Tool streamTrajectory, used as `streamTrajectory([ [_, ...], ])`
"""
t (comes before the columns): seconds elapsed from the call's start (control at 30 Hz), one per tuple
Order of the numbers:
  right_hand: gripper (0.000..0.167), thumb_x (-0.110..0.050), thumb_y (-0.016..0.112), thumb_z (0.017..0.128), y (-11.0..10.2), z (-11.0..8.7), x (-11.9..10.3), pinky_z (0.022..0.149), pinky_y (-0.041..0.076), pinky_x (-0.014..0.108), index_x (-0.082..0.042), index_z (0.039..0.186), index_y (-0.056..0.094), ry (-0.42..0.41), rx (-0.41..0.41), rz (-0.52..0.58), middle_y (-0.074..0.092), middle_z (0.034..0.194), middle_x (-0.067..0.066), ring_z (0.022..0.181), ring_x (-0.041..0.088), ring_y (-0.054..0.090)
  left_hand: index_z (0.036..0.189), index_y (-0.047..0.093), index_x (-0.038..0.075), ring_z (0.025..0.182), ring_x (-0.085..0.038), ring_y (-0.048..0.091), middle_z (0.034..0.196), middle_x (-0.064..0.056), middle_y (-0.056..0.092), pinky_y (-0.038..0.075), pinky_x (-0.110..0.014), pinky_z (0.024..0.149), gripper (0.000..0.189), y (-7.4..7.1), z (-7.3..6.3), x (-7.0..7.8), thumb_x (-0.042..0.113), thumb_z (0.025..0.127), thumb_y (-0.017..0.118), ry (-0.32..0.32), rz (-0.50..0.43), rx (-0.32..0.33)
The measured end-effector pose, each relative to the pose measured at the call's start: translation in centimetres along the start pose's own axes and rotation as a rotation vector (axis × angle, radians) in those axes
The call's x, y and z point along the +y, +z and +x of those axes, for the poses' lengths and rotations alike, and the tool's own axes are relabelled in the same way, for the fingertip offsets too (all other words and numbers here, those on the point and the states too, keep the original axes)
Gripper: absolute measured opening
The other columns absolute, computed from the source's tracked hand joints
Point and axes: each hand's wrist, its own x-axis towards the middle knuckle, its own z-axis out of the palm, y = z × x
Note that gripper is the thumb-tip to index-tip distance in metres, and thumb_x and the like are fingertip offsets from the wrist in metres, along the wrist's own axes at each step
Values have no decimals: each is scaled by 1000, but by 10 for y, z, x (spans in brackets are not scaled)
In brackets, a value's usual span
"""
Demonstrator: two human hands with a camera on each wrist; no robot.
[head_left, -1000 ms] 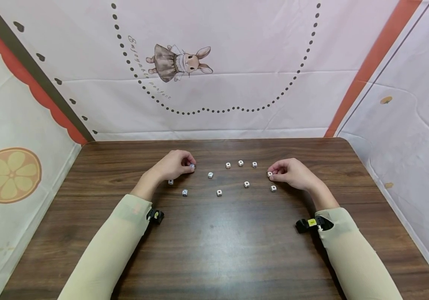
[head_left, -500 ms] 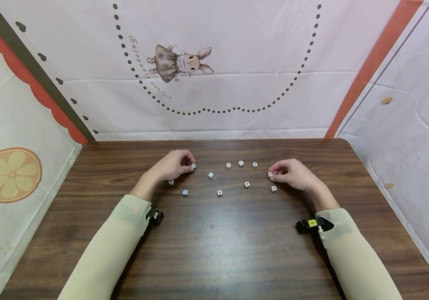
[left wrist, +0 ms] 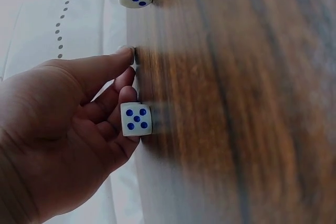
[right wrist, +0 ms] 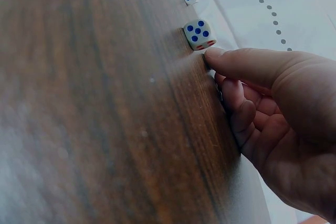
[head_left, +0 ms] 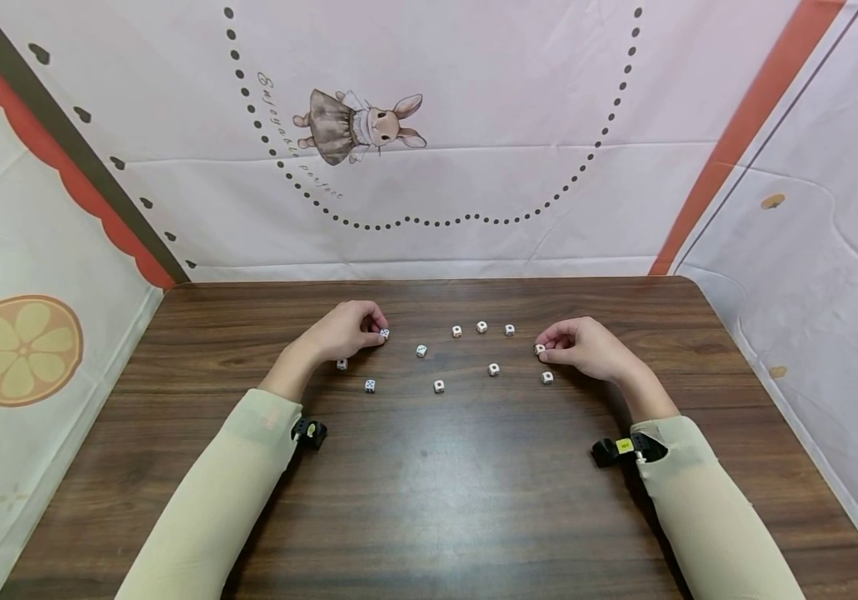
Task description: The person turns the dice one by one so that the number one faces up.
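Note:
My left hand (head_left: 345, 328) pinches a white die (head_left: 384, 333) between thumb and fingers at the table's far left. Behind its wrist lies another die (head_left: 342, 364), and a die showing five blue dots (head_left: 370, 386) sits closer to me. At the right, thumb and fingers of my right hand (head_left: 582, 343) pinch a die (head_left: 540, 350), with one more die (head_left: 546, 377) just in front. In the left wrist view a five-dot die (left wrist: 136, 119) stands before the left hand (left wrist: 68, 124). The right wrist view has a die (right wrist: 199, 34) beside the right thumb; the pinched die is hidden there.
Between the hands several dice are spread on the brown wooden table (head_left: 429, 500), among them a back die (head_left: 481, 327) and a front die (head_left: 439, 387). A printed cloth (head_left: 519, 183) hangs behind the far edge and along both sides.
The left fingers and the die between them shift slightly, a touch right and then back left, and the die's visible face looks different. My right hand and the dice on the table stay put.

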Motion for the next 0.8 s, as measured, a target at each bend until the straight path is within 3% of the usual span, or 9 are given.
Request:
streamTrajectory([
  [0.8,16,-9,83,93,0,0,1,71,49,23,-2,107,79,-1,1,-8,72,86,5,79,15,63,114,73,4,96,-23,64,98,-5,70,49,-40,91,23,2,6,2,7,92,81,33,39,-3],
])
